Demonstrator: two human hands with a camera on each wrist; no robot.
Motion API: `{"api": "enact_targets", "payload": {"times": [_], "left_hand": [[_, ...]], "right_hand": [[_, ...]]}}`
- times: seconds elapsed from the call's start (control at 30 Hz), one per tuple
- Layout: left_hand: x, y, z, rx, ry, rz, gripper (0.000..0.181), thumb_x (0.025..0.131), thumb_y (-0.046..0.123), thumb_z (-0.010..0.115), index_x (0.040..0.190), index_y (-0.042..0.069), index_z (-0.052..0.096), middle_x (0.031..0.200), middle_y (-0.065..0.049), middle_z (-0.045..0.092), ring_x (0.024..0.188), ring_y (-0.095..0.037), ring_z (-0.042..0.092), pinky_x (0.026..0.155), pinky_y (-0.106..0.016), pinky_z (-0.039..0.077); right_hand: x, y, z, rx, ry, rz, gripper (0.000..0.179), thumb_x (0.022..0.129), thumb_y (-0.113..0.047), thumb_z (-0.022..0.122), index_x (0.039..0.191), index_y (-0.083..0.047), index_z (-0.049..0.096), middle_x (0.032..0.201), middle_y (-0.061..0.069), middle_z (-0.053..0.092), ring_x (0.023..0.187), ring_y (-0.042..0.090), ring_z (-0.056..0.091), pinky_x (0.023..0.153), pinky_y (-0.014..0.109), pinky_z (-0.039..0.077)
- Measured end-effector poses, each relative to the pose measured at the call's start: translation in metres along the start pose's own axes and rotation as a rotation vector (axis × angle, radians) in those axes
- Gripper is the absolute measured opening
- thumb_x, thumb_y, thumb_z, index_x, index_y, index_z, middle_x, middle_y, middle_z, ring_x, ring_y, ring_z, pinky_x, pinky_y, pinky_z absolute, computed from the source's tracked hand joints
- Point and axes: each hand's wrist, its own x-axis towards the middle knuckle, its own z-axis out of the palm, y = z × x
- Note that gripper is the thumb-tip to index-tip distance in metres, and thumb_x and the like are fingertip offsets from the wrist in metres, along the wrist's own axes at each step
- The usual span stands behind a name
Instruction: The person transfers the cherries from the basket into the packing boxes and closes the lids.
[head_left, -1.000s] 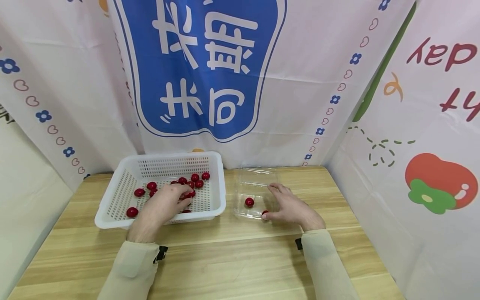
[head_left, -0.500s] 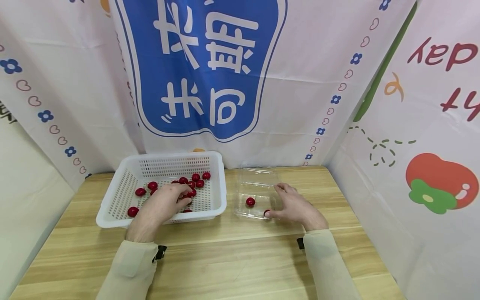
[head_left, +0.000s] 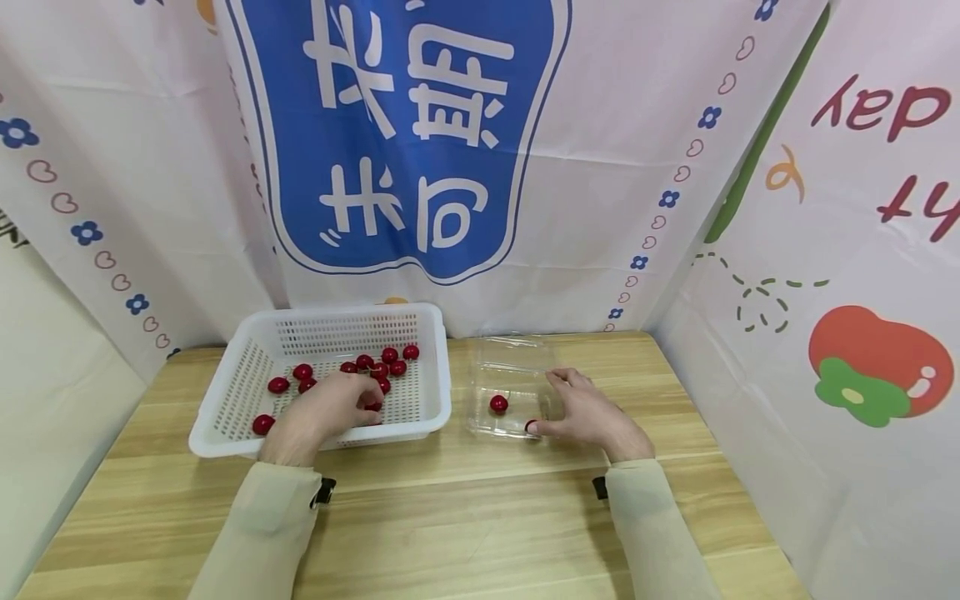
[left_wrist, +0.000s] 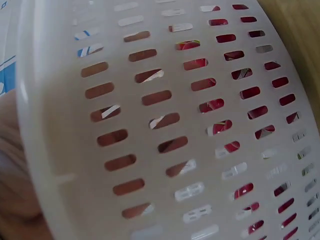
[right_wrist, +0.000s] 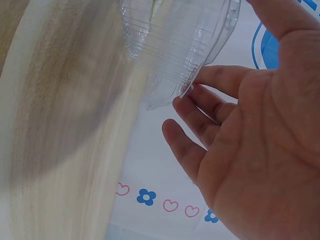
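A cherry (head_left: 373,407) is pinched by the left hand (head_left: 336,405) in the white plastic basket (head_left: 442,367), and the clear box (head_left: 514,385) with two cherries (head_left: 498,404) is touched by the right hand (head_left: 588,417), fingers loose.

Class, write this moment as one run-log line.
left hand: inside white rectangular perforated plastic basket, at round red fruit, grip unclear | right hand: touching clear rectangular plastic box | box: two red fruits visible
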Motion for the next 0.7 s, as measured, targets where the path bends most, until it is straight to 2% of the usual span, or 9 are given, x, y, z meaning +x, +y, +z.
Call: {"api": "enact_targets", "payload": {"times": [0.1,0.2,0.4,0.7], "left_hand": [[0.004,-0.001,0.0,-0.009,-0.05,-0.038,0.02,0.105,0.018,0.09,0.123,0.012,0.086,0.122,-0.008,0.085,0.103,-0.022,0.07,0.1,-0.051,0.066],[0.008,-0.002,0.0,-0.015,-0.077,-0.057,0.019,0.104,0.018,0.09,0.122,0.013,0.086,0.119,-0.007,0.084,0.102,-0.023,0.068,0.097,-0.049,0.066],[0.012,-0.004,-0.001,-0.012,-0.126,-0.044,0.014,0.103,0.012,0.09,0.115,0.013,0.085,0.106,-0.003,0.079,0.098,-0.021,0.066,0.09,-0.041,0.062],[0.016,-0.004,-0.001,-0.001,-0.163,-0.067,0.013,0.103,0.01,0.089,0.114,0.016,0.085,0.107,-0.002,0.078,0.099,-0.021,0.066,0.089,-0.041,0.062]], "right_hand": [[0.0,0.0,0.0,-0.002,0.002,-0.009,0.118,0.098,-0.056,0.094,0.182,0.001,0.034,0.188,0.028,0.037,0.174,0.052,0.038,0.143,0.071,0.039],[0.0,0.0,-0.001,-0.001,0.002,-0.012,0.117,0.099,-0.054,0.094,0.182,0.001,0.033,0.187,0.028,0.037,0.174,0.053,0.039,0.143,0.071,0.04],[0.0,0.0,0.0,0.005,0.0,-0.008,0.117,0.099,-0.054,0.094,0.183,0.0,0.033,0.188,0.027,0.037,0.174,0.053,0.039,0.143,0.071,0.039],[0.001,0.002,0.001,0.017,-0.001,-0.005,0.118,0.098,-0.056,0.094,0.183,-0.001,0.032,0.189,0.026,0.036,0.174,0.052,0.038,0.143,0.071,0.039]]}}
